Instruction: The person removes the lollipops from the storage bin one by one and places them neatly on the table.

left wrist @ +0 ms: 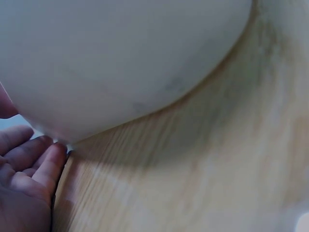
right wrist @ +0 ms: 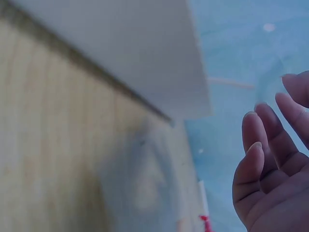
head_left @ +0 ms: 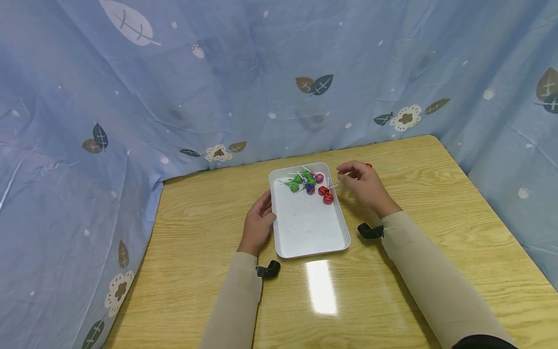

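A white rectangular tray lies on the table with several wrapped lollipops in its far part. Green lollipops are at the left, a purple lollipop in the middle, a pink lollipop behind it and two red lollipops by the right wall. My left hand holds the tray's left side, thumb at the rim and fingers against the outer wall. Just off the tray's far right side, my right hand has loosely bent fingers with nothing between them. Beyond it lies another red lollipop, mostly hidden.
The wooden table reaches back to a blue patterned curtain, which also hangs at both sides. A lollipop stick juts past the tray's rim in the right wrist view. Light glares off the table in front of the tray.
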`<act>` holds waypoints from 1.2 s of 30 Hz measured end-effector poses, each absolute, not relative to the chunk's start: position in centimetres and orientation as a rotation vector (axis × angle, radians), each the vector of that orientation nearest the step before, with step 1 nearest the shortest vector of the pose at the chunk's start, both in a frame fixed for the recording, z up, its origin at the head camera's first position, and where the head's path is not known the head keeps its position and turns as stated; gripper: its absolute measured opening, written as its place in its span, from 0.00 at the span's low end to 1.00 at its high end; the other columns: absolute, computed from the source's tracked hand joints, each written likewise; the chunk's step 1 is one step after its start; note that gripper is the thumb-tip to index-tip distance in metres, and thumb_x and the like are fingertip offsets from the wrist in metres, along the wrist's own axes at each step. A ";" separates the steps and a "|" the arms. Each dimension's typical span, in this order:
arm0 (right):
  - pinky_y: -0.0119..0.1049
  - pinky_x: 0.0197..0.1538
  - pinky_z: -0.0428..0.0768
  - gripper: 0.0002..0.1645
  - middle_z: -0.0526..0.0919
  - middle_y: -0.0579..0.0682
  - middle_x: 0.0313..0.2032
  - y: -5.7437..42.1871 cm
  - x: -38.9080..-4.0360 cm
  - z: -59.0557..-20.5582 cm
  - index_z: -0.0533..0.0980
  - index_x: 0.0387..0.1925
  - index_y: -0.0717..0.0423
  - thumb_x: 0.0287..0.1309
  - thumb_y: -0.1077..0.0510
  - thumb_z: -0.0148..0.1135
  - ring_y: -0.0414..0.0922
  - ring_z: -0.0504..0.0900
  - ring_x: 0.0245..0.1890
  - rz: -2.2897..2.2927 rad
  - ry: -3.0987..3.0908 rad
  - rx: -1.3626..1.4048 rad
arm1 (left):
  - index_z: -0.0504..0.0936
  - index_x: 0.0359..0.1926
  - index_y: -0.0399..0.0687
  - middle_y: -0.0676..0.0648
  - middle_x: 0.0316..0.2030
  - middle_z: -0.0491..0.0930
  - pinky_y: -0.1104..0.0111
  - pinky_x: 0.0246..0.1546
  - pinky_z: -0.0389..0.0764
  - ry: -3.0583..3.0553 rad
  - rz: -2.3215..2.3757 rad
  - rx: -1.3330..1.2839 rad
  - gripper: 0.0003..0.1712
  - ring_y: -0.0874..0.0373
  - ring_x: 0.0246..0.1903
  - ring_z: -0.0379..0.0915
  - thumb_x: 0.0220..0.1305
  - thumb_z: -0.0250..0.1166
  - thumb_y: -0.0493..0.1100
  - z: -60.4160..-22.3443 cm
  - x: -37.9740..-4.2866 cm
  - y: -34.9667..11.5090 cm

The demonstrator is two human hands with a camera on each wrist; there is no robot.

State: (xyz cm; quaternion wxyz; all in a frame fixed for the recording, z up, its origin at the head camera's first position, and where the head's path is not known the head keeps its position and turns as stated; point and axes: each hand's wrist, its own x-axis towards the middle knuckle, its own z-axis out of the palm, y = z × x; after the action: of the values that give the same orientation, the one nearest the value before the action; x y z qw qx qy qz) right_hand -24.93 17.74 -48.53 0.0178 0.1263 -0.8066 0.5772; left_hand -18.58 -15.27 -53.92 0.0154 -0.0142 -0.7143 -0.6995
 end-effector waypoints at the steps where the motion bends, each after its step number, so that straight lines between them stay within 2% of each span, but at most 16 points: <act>1: 0.37 0.42 0.80 0.19 0.85 0.58 0.52 17.6 -25.0 -48.3 0.82 0.61 0.62 0.78 0.54 0.65 0.53 0.79 0.44 1.784 -2.504 0.397 | 0.67 0.82 0.40 0.42 0.75 0.72 0.61 0.70 0.75 -2.223 -2.175 -0.043 0.42 0.50 0.71 0.72 0.67 0.56 0.25 -53.9 -18.6 -15.3; 9: 0.42 0.45 0.82 0.17 0.85 0.56 0.52 15.8 -25.3 -46.2 0.82 0.60 0.60 0.77 0.56 0.67 0.52 0.80 0.47 1.766 -2.532 0.471 | 0.67 0.82 0.41 0.43 0.75 0.72 0.62 0.70 0.75 -2.216 -2.185 -0.041 0.42 0.51 0.72 0.71 0.67 0.56 0.25 -53.9 -18.5 -15.3; 17: 0.38 0.41 0.84 0.14 0.86 0.57 0.48 13.2 -25.5 -44.8 0.83 0.56 0.61 0.74 0.61 0.68 0.54 0.81 0.43 1.800 -2.539 0.565 | 0.67 0.82 0.41 0.43 0.75 0.72 0.63 0.70 0.75 -2.220 -2.181 -0.054 0.42 0.52 0.72 0.71 0.67 0.56 0.25 -53.8 -18.5 -15.3; 23: 0.41 0.42 0.83 0.15 0.85 0.54 0.48 11.6 -25.5 -45.2 0.83 0.57 0.60 0.73 0.63 0.69 0.53 0.82 0.44 1.760 -2.581 0.629 | 0.67 0.82 0.41 0.44 0.75 0.72 0.65 0.69 0.75 -2.223 -2.186 -0.042 0.42 0.53 0.71 0.72 0.67 0.56 0.25 -53.9 -18.5 -15.4; 29: 0.43 0.42 0.81 0.19 0.84 0.61 0.54 10.8 -25.4 -46.4 0.81 0.60 0.66 0.71 0.65 0.70 0.54 0.82 0.47 1.727 -2.638 0.676 | 0.67 0.82 0.42 0.42 0.76 0.71 0.63 0.69 0.75 -2.224 -2.193 -0.050 0.42 0.52 0.71 0.72 0.67 0.56 0.25 -54.0 -18.5 -15.4; 33: 0.43 0.38 0.81 0.21 0.82 0.62 0.56 10.6 -25.5 -47.0 0.80 0.61 0.67 0.70 0.66 0.71 0.55 0.81 0.48 1.723 -2.672 0.671 | 0.67 0.82 0.41 0.42 0.76 0.71 0.63 0.70 0.75 -2.218 -2.202 -0.056 0.42 0.52 0.71 0.72 0.67 0.56 0.25 -53.9 -18.5 -15.4; 36: 0.44 0.41 0.81 0.22 0.81 0.62 0.58 10.4 -25.8 -47.4 0.80 0.62 0.67 0.69 0.67 0.71 0.55 0.80 0.49 1.690 -2.709 0.661 | 0.67 0.82 0.41 0.42 0.76 0.71 0.63 0.70 0.75 -2.217 -2.201 -0.056 0.42 0.53 0.71 0.72 0.67 0.57 0.25 -53.9 -18.5 -15.4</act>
State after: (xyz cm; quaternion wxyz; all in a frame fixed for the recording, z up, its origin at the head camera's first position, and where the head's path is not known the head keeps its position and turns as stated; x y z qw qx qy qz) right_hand -25.79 10.35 -47.41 -0.0597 0.2023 -0.8294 0.5174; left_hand -18.51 -15.42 -53.86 0.0087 -0.0179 -0.7096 -0.7044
